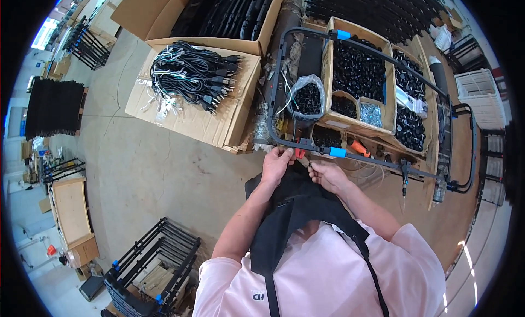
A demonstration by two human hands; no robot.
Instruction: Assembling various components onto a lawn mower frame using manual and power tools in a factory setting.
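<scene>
Both hands work at the near rail of a black tubular metal frame (pixel 377 50) lying across the bench. The left hand (pixel 275 163) is closed around the rail beside a small red connector (pixel 299 152), and the right hand (pixel 326 175) pinches a thin wire end (pixel 310 165) between thumb and forefinger. The work looks best done by bracing the rail firmly with the left while feeding the wire straight, not bent. Just beyond, a blue clip (pixel 337 152) and an orange-handled tool (pixel 360 148) sit close by. Farther off stand cardboard boxes of black plastic caps (pixel 358 71), a clear bag of more caps (pixel 307 97), and a bundle of power cords (pixel 191 74); loose white wires near the bag could snag.
</scene>
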